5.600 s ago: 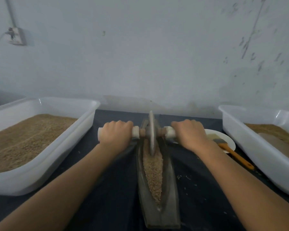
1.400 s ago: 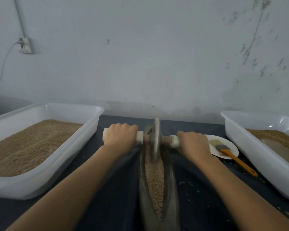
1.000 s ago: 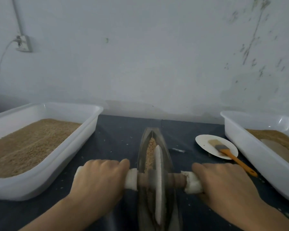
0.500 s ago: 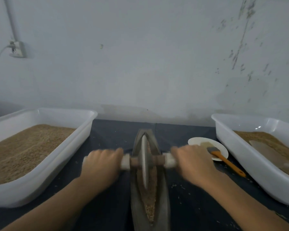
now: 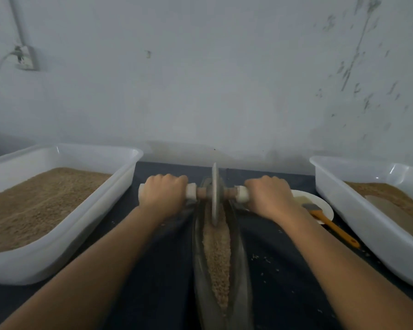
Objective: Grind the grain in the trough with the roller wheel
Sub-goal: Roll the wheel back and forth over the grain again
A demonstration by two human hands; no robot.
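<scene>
A long, narrow, boat-shaped dark trough (image 5: 242,277) lies lengthwise in front of me on the dark table. A strip of tan grain (image 5: 217,256) fills its groove. The roller wheel (image 5: 215,194), a thin grey disc on a wooden axle with white handle ends, stands upright at the trough's far end. My left hand (image 5: 163,195) grips the left handle. My right hand (image 5: 270,198) grips the right handle. Both arms are stretched forward.
A large white tub of grain (image 5: 57,236) stands on the left. Another white tub (image 5: 358,217) with brown meal stands on the right. A white plate (image 5: 320,202) and an orange-handled brush (image 5: 329,225) lie behind my right wrist. Loose grains dot the dark tablecloth (image 5: 153,270). A wall rises behind.
The wheel has rolled away from me, from the trough's near-middle to its far end, with both hands keeping their hold on the handles and my arms stretching out.
</scene>
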